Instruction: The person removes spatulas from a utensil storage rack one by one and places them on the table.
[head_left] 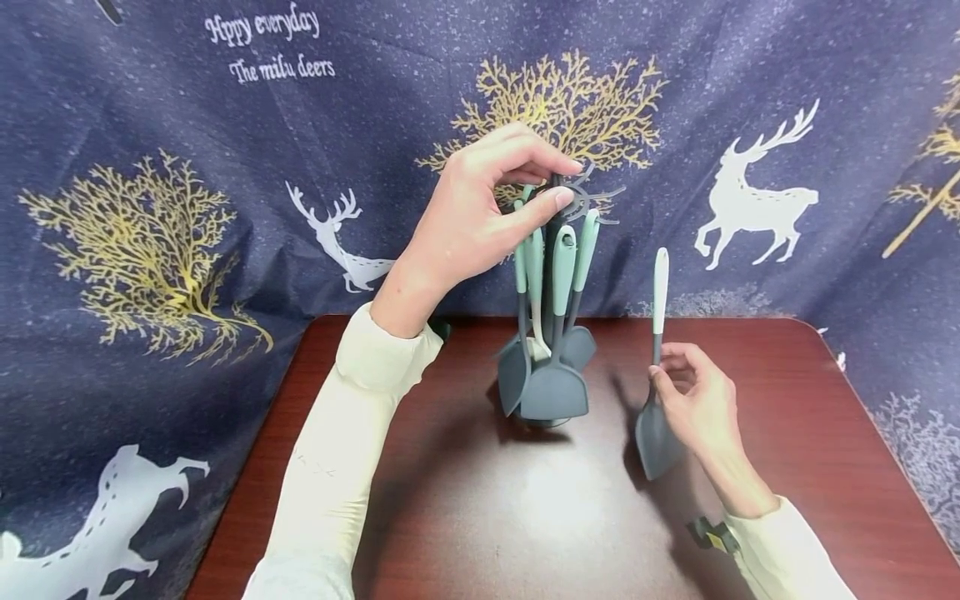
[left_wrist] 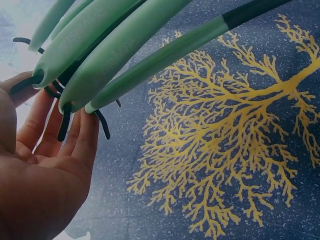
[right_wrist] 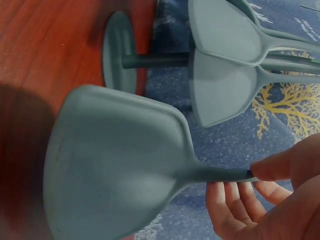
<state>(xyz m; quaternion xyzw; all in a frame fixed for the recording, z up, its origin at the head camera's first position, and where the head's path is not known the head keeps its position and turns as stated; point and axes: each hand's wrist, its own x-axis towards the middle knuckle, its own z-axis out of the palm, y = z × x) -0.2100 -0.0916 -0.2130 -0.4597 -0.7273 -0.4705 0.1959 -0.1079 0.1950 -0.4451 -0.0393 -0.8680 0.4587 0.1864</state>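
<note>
A utensil stand (right_wrist: 111,55) with a round grey base and a dark pole stands on the table. My left hand (head_left: 480,204) pinches its top between thumb and fingers, beside the curved black hooks (left_wrist: 65,122). Several grey utensils with green handles hang from it, including a turner (head_left: 555,392) facing me. To the right of the stand, my right hand (head_left: 701,408) pinches the grey neck of another turner (right_wrist: 120,160). That turner is upright, its pale green handle pointing up and its broad grey blade down, close over the tabletop.
The brown wooden table (head_left: 450,517) has rounded far corners. Just behind it hangs a dark blue cloth (head_left: 420,75) printed with white deer and yellow trees. A small dark item with a yellow mark (head_left: 716,537) is at the right cuff.
</note>
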